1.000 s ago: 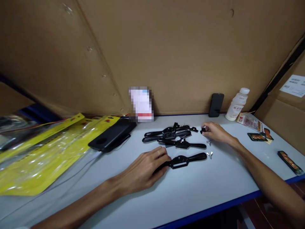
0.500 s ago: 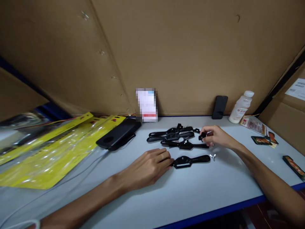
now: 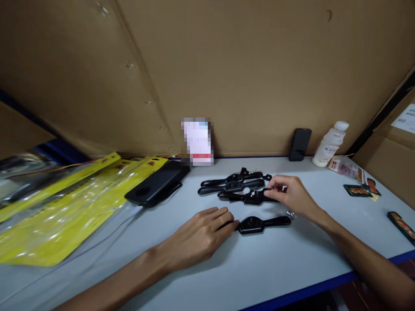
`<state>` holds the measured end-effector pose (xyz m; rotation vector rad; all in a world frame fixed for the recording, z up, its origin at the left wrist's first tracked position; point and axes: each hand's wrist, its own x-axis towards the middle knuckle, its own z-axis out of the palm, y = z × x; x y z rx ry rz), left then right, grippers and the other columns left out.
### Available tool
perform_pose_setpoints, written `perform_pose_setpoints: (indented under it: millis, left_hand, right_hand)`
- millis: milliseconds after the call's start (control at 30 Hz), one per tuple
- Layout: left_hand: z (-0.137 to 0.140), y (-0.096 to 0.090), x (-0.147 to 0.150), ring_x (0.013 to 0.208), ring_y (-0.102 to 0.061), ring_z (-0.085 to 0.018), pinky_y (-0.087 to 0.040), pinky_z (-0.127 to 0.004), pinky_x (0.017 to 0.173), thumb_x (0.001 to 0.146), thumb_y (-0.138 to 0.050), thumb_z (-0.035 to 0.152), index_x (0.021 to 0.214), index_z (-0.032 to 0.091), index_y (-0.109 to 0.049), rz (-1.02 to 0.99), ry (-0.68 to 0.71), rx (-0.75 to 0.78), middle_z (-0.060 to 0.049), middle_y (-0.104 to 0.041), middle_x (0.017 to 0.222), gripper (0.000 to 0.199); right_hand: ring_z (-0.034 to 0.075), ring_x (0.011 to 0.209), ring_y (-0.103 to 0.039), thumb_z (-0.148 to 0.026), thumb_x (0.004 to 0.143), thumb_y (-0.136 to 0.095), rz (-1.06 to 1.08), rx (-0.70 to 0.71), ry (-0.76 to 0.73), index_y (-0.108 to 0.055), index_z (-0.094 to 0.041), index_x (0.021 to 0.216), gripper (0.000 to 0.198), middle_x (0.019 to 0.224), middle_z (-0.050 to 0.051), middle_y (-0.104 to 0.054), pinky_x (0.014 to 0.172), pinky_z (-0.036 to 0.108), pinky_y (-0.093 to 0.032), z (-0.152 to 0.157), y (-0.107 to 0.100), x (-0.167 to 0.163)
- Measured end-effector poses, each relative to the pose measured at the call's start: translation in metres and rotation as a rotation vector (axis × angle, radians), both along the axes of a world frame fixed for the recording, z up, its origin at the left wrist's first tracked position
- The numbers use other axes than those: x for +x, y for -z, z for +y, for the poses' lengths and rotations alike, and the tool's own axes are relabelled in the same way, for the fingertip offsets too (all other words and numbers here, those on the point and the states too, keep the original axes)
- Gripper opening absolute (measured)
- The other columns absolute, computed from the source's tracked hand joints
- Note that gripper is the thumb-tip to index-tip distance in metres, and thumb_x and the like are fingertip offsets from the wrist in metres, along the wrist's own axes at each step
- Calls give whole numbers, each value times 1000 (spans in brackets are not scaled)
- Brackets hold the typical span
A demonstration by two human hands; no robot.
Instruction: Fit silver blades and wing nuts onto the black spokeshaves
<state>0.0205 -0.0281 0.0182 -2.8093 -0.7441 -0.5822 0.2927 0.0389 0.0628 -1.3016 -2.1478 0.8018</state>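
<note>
My left hand (image 3: 207, 231) is closed around the left handle of the nearest black spokeshave (image 3: 252, 225), which stays low at the table surface. My right hand (image 3: 292, 196) hovers over the right handle of another spokeshave (image 3: 254, 197) in the group behind, thumb and fingers pinched together. Whatever lies between those fingertips is hard to make out. Two more spokeshaves (image 3: 231, 185) lie close together behind, with small black parts (image 3: 267, 177) beside them. A shiny wing screw (image 3: 290, 214) rests below my right hand, near the front spokeshave's right end.
Yellow-backed clear packages (image 3: 65, 216) cover the left side, next to a black power bank (image 3: 158, 183) with a cable. A blurred upright screen (image 3: 198, 142), a dark phone (image 3: 300, 144) and a bottle (image 3: 330, 144) stand against the cardboard wall. Small packets (image 3: 356, 190) lie right.
My right hand has moved slightly down and left; the small black part it held no longer shows clearly. The front spokeshave has turned, so its slot is no longer visible.
</note>
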Motion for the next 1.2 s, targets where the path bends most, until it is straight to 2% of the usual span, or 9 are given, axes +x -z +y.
perform_pose_setpoints:
  millis: [100,267,400,533,733,867,1033,1200]
  left_hand:
    - [-2,0,-1,83,-63,-20,-51,-33,71,103,-44,7,113,14,-65,-13,-6,-8,-7,-69,94,24]
    - [-4,1,-2,87,-64,-22,-53,-35,77,102,-41,4,117,13,-65,2,-17,-4,-8,-70,96,30]
    - [-5,1,-1,84,-63,-22,-52,-35,73,102,-41,5,115,12,-65,2,-24,-11,-7,-69,93,28]
    - [-5,0,0,83,-63,-21,-52,-34,72,102,-41,5,114,13,-65,7,-19,-7,-8,-70,94,28]
    - [-4,0,1,83,-62,-22,-52,-34,70,101,-44,6,110,13,-65,22,-26,-17,-8,-68,92,24]
    - [-3,0,2,82,-61,-21,-52,-33,70,101,-46,7,108,15,-65,-5,-31,-28,-7,-67,91,22]
    - [-2,-1,2,81,-61,-21,-52,-32,70,101,-46,6,107,16,-64,-6,-21,-29,-6,-66,90,21]
    - [-2,-2,2,84,-63,-22,-53,-33,72,99,-47,5,108,16,-64,16,-24,-33,-7,-67,93,22]
  right_hand:
    - [17,70,-58,-29,87,-67,-13,20,96,-70,-20,79,13,73,1,-68,66,28,-42,26,1,26]
    - [20,74,-64,-26,88,-67,-243,14,239,-74,-20,79,13,76,3,-74,70,30,-41,57,19,54]
    - [21,79,-65,-26,91,-66,-376,1,219,-75,-21,84,12,82,3,-75,68,30,-38,57,27,55]
    - [24,89,-66,-26,93,-67,-466,124,265,-75,-23,105,15,95,5,-76,69,31,-37,47,21,45]
    - [24,97,-66,-22,97,-62,-554,208,63,-72,-24,114,21,112,8,-73,75,32,-41,32,12,8]
    - [26,97,-67,-23,96,-60,-649,239,-10,-73,-21,117,25,112,11,-71,74,32,-43,38,15,-12]
    - [25,101,-67,-23,96,-63,-504,198,-74,-75,-28,124,31,112,7,-72,80,31,-44,56,18,-21]
    - [25,103,-65,-30,95,-69,-467,155,-168,-68,-31,139,44,113,8,-69,86,32,-45,64,21,-19]
